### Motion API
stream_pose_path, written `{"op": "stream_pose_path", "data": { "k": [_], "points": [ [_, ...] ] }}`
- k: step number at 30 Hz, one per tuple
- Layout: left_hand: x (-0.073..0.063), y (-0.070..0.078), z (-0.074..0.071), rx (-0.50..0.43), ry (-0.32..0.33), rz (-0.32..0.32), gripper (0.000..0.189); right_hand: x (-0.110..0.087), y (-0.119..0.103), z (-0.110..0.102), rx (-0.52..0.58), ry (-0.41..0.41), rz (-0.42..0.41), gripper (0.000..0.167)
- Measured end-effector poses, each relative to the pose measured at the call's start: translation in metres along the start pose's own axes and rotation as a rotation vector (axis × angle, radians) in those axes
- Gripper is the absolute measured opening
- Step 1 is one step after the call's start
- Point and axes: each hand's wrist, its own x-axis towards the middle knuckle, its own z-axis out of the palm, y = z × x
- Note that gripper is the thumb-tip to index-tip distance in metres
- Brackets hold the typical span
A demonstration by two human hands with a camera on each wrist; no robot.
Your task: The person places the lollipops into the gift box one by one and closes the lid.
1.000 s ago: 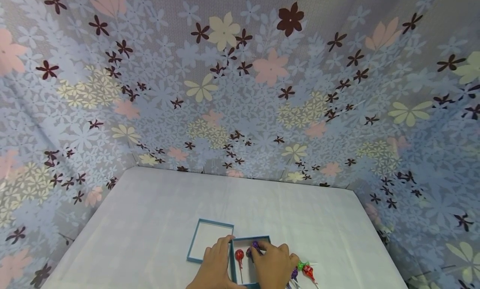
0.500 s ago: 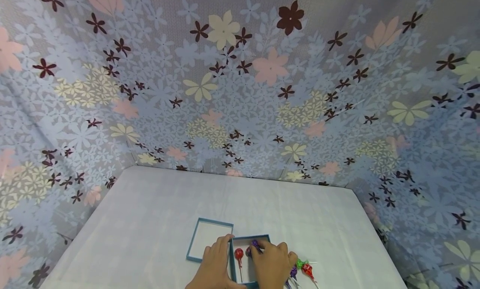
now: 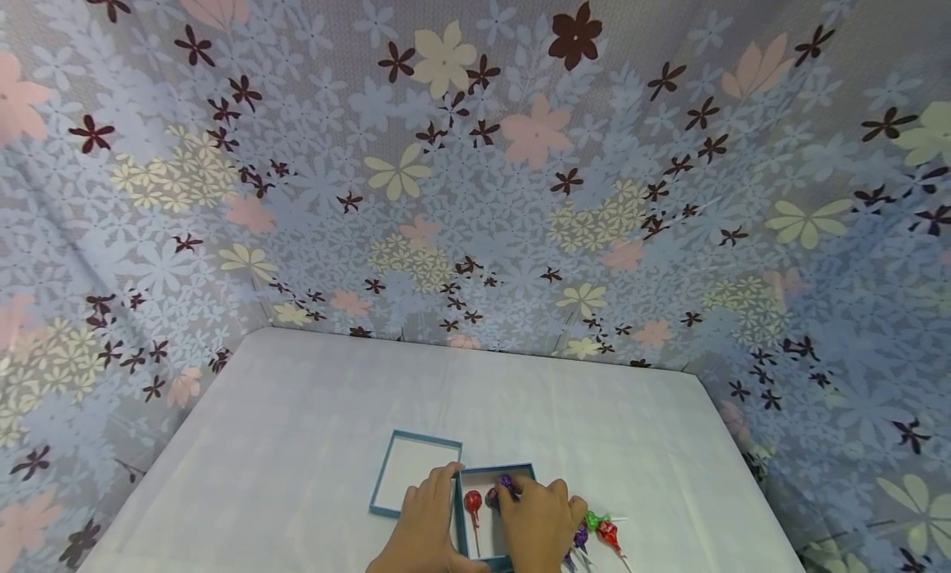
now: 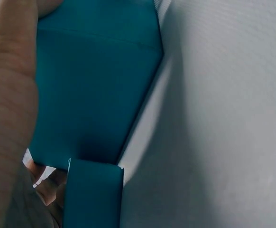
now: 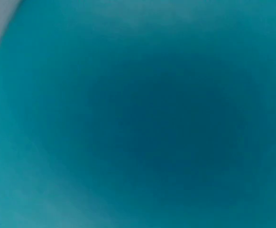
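A teal box (image 3: 462,528) with a white inside lies open at the front middle of the table. My left hand (image 3: 423,523) grips its left side, fingers toward the far corner and thumb at the near edge; the left wrist view has this hand (image 4: 10,95) against the teal wall (image 4: 90,95). Inside, a red lollipop (image 3: 473,501) lies at the left, stick toward me. Reaching over the right wall, my right hand (image 3: 541,523) pinches a purple lollipop (image 3: 507,481), its stick hidden. A dark lollipop head (image 3: 492,498) shows beside those fingertips. Blurred teal (image 5: 152,118) fills the right wrist view.
The box's lid (image 3: 382,474), white inside with teal edges, lies left of the box, partly behind my left hand. Right of my right hand lie more lollipops: a green one (image 3: 593,520), a red one (image 3: 608,532) and a purple one (image 3: 581,537). A flowered curtain (image 3: 475,185) surrounds the white table (image 3: 334,391).
Almost nothing differs: both hands keep their places at the box, and the lollipops lie as before. The whole view has shifted very slightly.
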Motion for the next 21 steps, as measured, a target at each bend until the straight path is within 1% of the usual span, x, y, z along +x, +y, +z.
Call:
{"op": "stream_pose_path", "data": {
  "k": [9, 15, 21],
  "points": [
    [0.0002, -0.0009, 0.0006, 0.014, 0.004, 0.003, 0.135, 0.0006, -0.0005, 0.0002, -0.025, 0.005, -0.007, 0.026],
    [0.0001, -0.0005, -0.0007, 0.001, -0.013, -0.008, 0.133, 0.0014, -0.0012, 0.0003, -0.023, -0.012, 0.004, 0.026],
    [0.0002, -0.0021, -0.0002, -0.005, 0.005, 0.009, 0.13, 0.0018, -0.0018, 0.0007, -0.015, -0.021, 0.01, 0.025]
  ]
}}
